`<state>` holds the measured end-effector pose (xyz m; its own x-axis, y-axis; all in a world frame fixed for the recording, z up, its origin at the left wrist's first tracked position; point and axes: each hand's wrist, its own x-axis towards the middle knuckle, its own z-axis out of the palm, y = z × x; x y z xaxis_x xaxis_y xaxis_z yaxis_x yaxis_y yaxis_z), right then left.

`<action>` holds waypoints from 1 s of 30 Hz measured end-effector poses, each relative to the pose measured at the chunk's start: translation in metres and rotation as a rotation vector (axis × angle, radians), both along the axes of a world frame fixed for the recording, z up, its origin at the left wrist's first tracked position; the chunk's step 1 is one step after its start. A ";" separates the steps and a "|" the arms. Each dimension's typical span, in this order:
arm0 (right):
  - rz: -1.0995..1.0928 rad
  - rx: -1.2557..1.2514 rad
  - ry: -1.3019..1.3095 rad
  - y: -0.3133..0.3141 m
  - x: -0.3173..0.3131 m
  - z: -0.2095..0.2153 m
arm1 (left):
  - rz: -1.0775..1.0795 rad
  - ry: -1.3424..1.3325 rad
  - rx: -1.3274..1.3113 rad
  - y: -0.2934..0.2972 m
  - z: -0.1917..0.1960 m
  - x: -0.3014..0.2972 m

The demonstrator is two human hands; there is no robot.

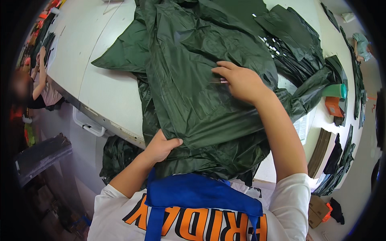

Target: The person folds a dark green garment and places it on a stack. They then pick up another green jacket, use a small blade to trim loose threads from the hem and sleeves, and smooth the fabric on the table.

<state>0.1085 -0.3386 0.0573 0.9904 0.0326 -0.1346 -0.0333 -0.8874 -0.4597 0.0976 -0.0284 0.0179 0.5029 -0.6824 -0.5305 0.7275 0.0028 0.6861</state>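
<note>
A dark green waterproof-looking garment (181, 76) lies spread across the white table and hangs over its near edge in front of me. My left hand (161, 146) grips the garment's near left edge, thumb on top and fingers folded beneath the cloth. Over the middle of the garment, my right hand (239, 82) is closed around a small pair of thread snips (218, 81), whose thin tip points left. Most of the snips is hidden in the palm. Index and middle fingers extend forward, close above the cloth.
More dark green garments (289, 32) with small white tags lie piled at the far right. A green cup (335, 91) stands beside an orange box (333, 106) at right. The white table (108, 84) has a curved-looking left edge. Co-workers are at far left and far right.
</note>
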 end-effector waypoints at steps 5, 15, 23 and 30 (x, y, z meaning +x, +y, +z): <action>0.089 -0.283 0.149 -0.015 -0.011 -0.014 | -0.247 -0.180 0.208 0.018 0.002 -0.006; -0.503 0.267 -0.624 0.003 -0.135 -0.010 | -0.315 -0.127 0.235 0.037 -0.007 -0.018; -0.512 0.298 -0.723 0.026 -0.147 -0.002 | -0.409 -0.332 0.232 0.054 0.004 -0.006; -0.522 0.318 -0.689 0.055 -0.144 0.012 | -0.161 -1.270 0.289 -0.005 0.059 0.023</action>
